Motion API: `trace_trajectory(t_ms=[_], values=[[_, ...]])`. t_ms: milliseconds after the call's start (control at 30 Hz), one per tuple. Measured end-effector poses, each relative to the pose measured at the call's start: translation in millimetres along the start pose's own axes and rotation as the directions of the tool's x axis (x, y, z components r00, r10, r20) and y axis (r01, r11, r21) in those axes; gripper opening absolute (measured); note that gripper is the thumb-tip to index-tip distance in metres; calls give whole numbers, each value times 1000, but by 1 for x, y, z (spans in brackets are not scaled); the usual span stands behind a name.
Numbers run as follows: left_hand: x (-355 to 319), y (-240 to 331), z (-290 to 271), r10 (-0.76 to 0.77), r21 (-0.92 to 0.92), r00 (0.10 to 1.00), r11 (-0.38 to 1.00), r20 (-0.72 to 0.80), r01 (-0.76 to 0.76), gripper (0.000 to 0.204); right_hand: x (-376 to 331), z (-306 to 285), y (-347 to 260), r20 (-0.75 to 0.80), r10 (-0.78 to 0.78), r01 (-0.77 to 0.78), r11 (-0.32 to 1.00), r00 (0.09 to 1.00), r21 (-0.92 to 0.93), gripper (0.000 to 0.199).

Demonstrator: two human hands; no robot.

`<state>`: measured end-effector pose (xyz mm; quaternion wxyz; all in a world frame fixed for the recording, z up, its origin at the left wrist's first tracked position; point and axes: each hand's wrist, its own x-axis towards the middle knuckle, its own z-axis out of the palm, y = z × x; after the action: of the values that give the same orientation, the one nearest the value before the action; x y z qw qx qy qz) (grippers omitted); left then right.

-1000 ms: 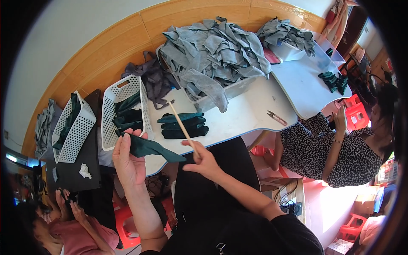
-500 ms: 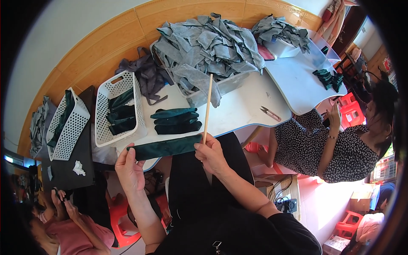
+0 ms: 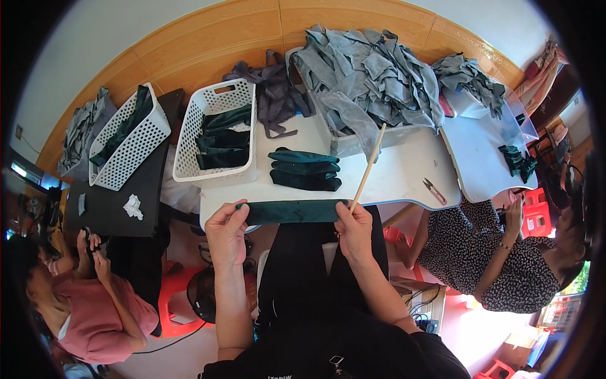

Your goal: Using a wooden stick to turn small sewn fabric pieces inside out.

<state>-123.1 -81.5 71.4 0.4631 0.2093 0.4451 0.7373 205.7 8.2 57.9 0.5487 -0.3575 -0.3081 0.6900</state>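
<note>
Left hand (image 3: 227, 230) and right hand (image 3: 353, 228) pinching dark green strip (image 3: 293, 211) ends, right also gripping wooden stick (image 3: 368, 167), over desk (image 3: 404, 177) edge

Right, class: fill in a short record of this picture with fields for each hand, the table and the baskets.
left hand: left hand pinches one end of a dark green fabric strip
right hand: right hand grips the other end together with a wooden stick
table: white table with a stack of folded green pieces, small snips, grey fabric heap
baskets: two white perforated baskets, green fabric inside
</note>
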Motion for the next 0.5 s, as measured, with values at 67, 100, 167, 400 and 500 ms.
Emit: trace_trajectory(t_ms=[67,100,167,400,500], values=[[3,-5,-10,12,-47,1000,999,18,-11,25,-2,-2,4,-4,11,-11,1000,1000,5,21],[6,-5,-6,-47,-100,999,994,0,47,24,-2,-5,5,-17,16,-16,1000,1000,14,23],[12,-8,-3,-119,-154,993,981,0,117,22,1,-7,14,-22,0,0,1000,1000,-18,25],[12,-27,-37,-196,-232,980,953,19,195,26,1,-3,21,5,-43,44,986,999,-159,34],[18,-42,-49,-189,-365,977,920,-102,140,28,-4,-2,30,32,-17,21,992,999,-121,32]])
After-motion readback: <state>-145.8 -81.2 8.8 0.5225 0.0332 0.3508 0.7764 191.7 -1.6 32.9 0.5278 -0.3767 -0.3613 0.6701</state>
